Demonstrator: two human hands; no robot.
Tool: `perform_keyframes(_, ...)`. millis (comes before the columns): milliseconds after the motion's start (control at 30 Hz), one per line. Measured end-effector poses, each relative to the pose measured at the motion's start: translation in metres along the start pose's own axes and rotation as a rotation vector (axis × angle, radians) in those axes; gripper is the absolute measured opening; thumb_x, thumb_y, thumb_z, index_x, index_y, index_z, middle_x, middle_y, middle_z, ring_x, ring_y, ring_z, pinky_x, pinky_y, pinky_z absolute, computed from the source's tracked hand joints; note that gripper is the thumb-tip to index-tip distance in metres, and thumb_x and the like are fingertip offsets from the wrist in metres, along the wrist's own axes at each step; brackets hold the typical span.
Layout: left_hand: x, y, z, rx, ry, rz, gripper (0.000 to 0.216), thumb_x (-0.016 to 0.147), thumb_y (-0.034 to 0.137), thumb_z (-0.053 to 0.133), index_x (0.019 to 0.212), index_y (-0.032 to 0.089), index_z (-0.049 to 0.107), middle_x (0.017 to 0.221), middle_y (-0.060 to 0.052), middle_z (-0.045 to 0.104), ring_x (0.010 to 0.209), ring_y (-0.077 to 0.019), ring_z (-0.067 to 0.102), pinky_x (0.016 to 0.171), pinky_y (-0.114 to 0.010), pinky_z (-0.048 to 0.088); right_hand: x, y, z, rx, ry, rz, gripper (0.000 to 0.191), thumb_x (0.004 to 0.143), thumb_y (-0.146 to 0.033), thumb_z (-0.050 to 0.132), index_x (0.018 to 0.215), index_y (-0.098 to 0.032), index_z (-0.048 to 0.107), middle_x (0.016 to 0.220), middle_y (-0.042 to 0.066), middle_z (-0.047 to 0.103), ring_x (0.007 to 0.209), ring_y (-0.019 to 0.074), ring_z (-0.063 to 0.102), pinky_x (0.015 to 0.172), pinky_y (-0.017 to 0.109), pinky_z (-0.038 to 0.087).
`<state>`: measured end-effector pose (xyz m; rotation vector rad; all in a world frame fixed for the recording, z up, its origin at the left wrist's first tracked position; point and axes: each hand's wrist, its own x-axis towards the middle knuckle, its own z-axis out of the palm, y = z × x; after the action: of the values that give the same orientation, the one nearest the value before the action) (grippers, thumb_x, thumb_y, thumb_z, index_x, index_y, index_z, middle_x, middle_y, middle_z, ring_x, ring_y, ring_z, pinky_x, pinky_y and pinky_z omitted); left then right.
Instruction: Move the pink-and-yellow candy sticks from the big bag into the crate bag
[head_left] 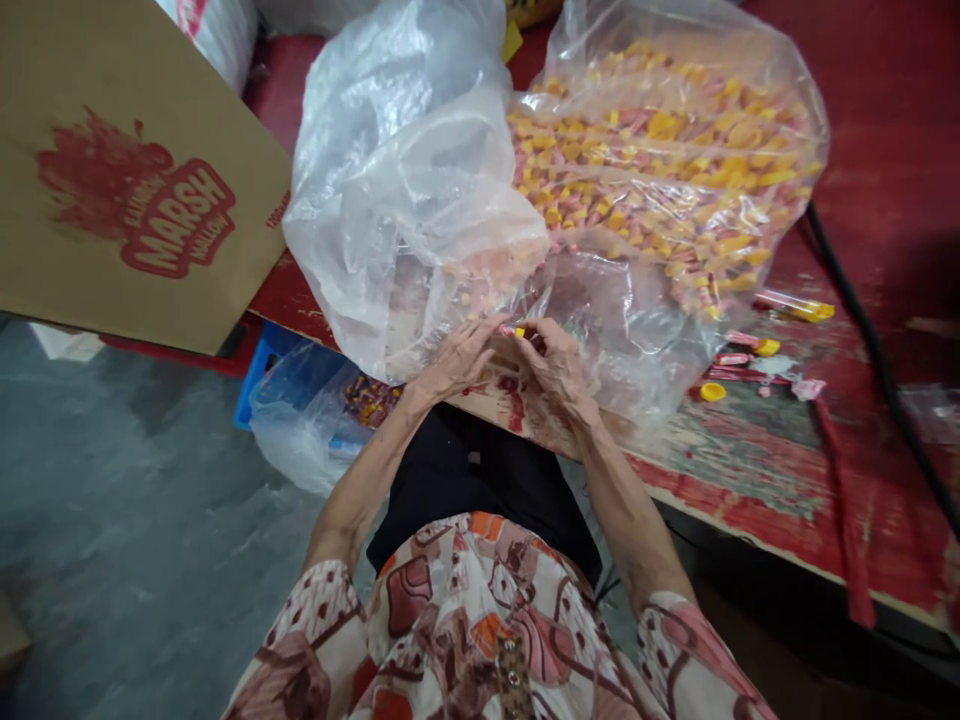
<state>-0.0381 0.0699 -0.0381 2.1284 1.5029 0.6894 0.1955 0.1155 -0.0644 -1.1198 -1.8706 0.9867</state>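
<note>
Yellow-capped small tube [514,331] sits between my hands, just above the worn edge of the red table [885,110]. My left hand [459,358] pinches its pink end, my right hand [556,362] pinches at the cap end; fingers curled, exact grip partly hidden. Clear bag [652,180] full of yellow and pink pieces lies ahead on the right, cloudy plastic bag [405,190] ahead on the left. Cardboard box [67,260] far left. Loose yellow cap [713,392] and black cable [862,295] off right.
</note>
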Motion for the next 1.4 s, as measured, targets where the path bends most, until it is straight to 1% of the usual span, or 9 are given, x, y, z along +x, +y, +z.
perform_keyframes(167,0.004,-0.018,0.010,-0.425,0.296,-0.374,0.044,0.111,0.037,0.078,0.150,0.025,0.061,0.094,0.001,0.077,0.078,-0.0174,0.078,0.078,-0.033,0.067,0.004,0.010,-0.002,-0.077,0.082,0.045,0.022,0.113,-0.042,0.065,0.112,-0.024,0.078,0.111,0.010,0.078,0.098,0.0268,0.073,0.096,0.042,0.061)
perform_keyframes(267,0.008,-0.015,0.008,-0.689,0.381,-0.496,0.042,0.110,0.047,0.084,0.136,0.024,0.060,0.089,0.001,0.078,0.077,-0.0172,0.081,0.070,-0.029,0.066,0.002,-0.001,-0.007,0.165,0.024,0.114,0.032,0.112,-0.054,0.070,0.115,-0.025,0.082,0.096,0.005,0.077,0.084,0.0227,0.069,0.082,0.037,0.061)
perform_keyframes(367,0.009,0.000,0.009,-0.779,0.278,-0.475,0.036,0.111,0.048,0.084,0.126,0.023,0.063,0.097,-0.003,0.083,0.086,-0.0195,0.085,0.080,-0.034,0.072,-0.001,-0.014,-0.011,0.329,-0.070,0.166,0.043,0.109,-0.066,0.074,0.117,-0.026,0.086,0.086,0.001,0.074,0.075,0.0209,0.066,0.072,0.033,0.057)
perform_keyframes(633,0.005,0.017,0.014,-0.160,0.163,-0.175,0.019,0.118,0.045,0.072,0.115,0.026,0.071,0.112,-0.007,0.082,0.100,-0.0254,0.082,0.093,-0.042,0.069,0.003,0.008,-0.011,0.032,-0.015,-0.045,0.031,0.114,-0.049,0.070,0.125,-0.027,0.088,0.135,0.012,0.076,0.115,0.0276,0.075,0.102,0.046,0.065)
perform_keyframes(833,0.029,0.050,0.022,0.341,-0.085,-0.078,0.018,0.122,0.027,0.053,0.126,0.021,0.069,0.127,-0.014,0.076,0.117,-0.0302,0.078,0.099,-0.039,0.061,0.005,0.030,-0.017,-0.082,0.289,0.062,0.033,0.118,-0.037,0.049,0.121,-0.028,0.081,0.119,0.012,0.079,0.115,0.0315,0.074,0.110,0.057,0.062)
perform_keyframes(1000,0.053,0.049,0.009,0.239,-0.229,-0.172,0.017,0.118,0.028,0.059,0.128,0.021,0.071,0.124,-0.012,0.077,0.116,-0.0311,0.077,0.103,-0.041,0.060,0.006,0.027,-0.013,-0.054,0.309,0.084,0.031,0.113,-0.031,0.048,0.115,-0.027,0.078,0.115,0.012,0.080,0.109,0.0298,0.071,0.108,0.053,0.060)
perform_keyframes(1167,0.039,0.036,-0.007,0.108,-0.143,-0.222,0.013,0.116,0.032,0.063,0.121,0.025,0.072,0.106,-0.004,0.079,0.098,-0.0239,0.077,0.094,-0.037,0.061,0.003,0.018,-0.012,-0.058,0.275,0.109,0.033,0.117,-0.038,0.047,0.093,-0.028,0.067,0.102,0.010,0.074,0.098,0.0269,0.066,0.096,0.044,0.056)
perform_keyframes(1267,0.024,0.040,0.001,0.218,-0.056,-0.247,0.011,0.114,0.031,0.068,0.118,0.023,0.074,0.102,-0.007,0.079,0.096,-0.0258,0.077,0.086,-0.036,0.059,0.001,0.013,-0.013,-0.105,0.259,0.088,0.043,0.118,-0.048,0.049,0.080,-0.028,0.053,0.085,0.005,0.066,0.081,0.0214,0.057,0.083,0.037,0.051)
perform_keyframes(1400,0.021,0.045,0.016,0.336,0.000,-0.195,0.007,0.112,0.028,0.072,0.109,0.022,0.071,0.100,-0.009,0.077,0.100,-0.0276,0.078,0.085,-0.034,0.057,0.012,0.019,-0.014,-0.144,0.279,0.126,0.047,0.116,-0.056,0.047,0.079,-0.028,0.053,0.081,0.004,0.065,0.079,0.0214,0.058,0.082,0.036,0.052)
